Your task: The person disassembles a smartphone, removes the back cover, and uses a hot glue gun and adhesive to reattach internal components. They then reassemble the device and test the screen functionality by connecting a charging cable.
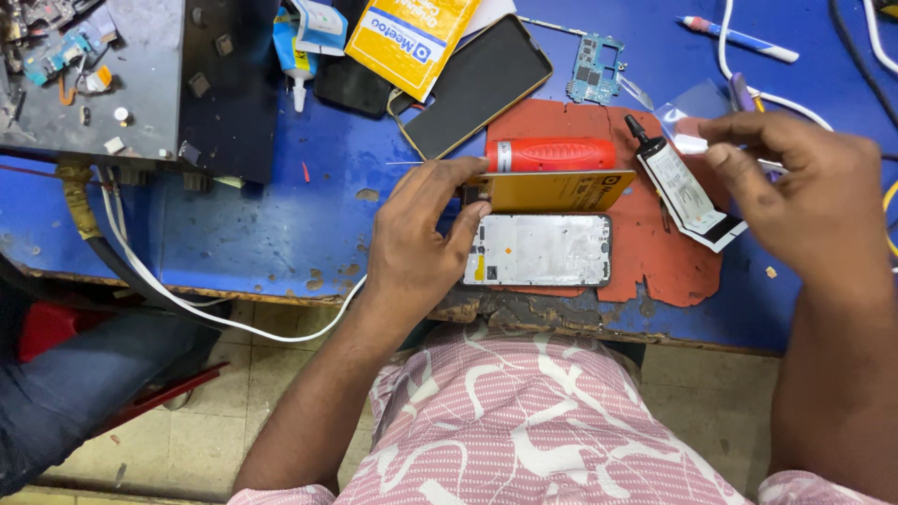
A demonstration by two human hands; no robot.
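My left hand (421, 238) grips the left end of a flat yellow box (552, 191) and rests against a silver phone frame (541, 250) lying on a worn red mat (655, 262). Just behind the box lies a red cylindrical tool (550, 154). My right hand (809, 187) hovers at the right with its fingers pinched together above a small clear plastic bag (687, 108); whether it holds anything small is unclear. A white glue tube with a black nozzle (683, 192) lies on the mat between the two hands.
A dark phone screen with a gold rim (477, 84), a yellow packet (412, 33), a green circuit board (594, 70), a glue bottle (295, 56) and a pen (739, 37) lie on the blue bench (262, 224). A grey machine (122, 75) stands at the left, white cables trailing off it.
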